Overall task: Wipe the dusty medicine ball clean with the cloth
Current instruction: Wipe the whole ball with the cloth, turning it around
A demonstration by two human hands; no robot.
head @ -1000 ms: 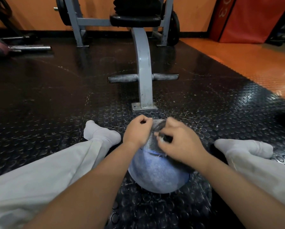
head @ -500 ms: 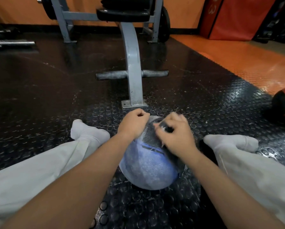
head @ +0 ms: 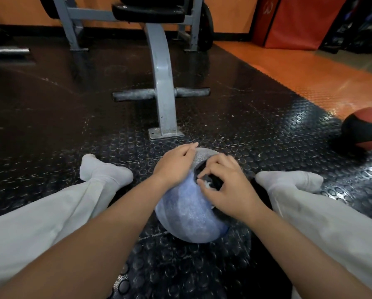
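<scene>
Nearest the wearer, the dusty blue-and-grey round medicine ball (head: 187, 219) is sitting on the black studded rubber floor mat (head: 51, 137), between the person's outstretched legs in pale grey trousers (head: 51, 212). Since a second ago the left hand (head: 176, 167) has been uncurling from a loose fist and is now lying flatter over the upper left of the ball, fingers nearly straight and gripping nothing, apparently steadying it. The right hand (head: 228, 190) is working on the upper right of the ball and appears to be sitting slightly nearer the wearer than before; its fingers are curling tightly and pinching the small dark bunched cloth (head: 211, 183) against the surface (most of the cloth is hidden under the fingers). A pale film is still showing across the near blue face, so in my judgement the wiping is under way but far from finished, and the ball will be needing a turn to reach its underside. Farther off, the grey steel bench frame (head: 162, 83) is standing on the mat, a red-and-black ball (head: 366, 130) is now showing at the right edge, and a red upright pad (head: 299, 22) is leaning at the back.
</scene>
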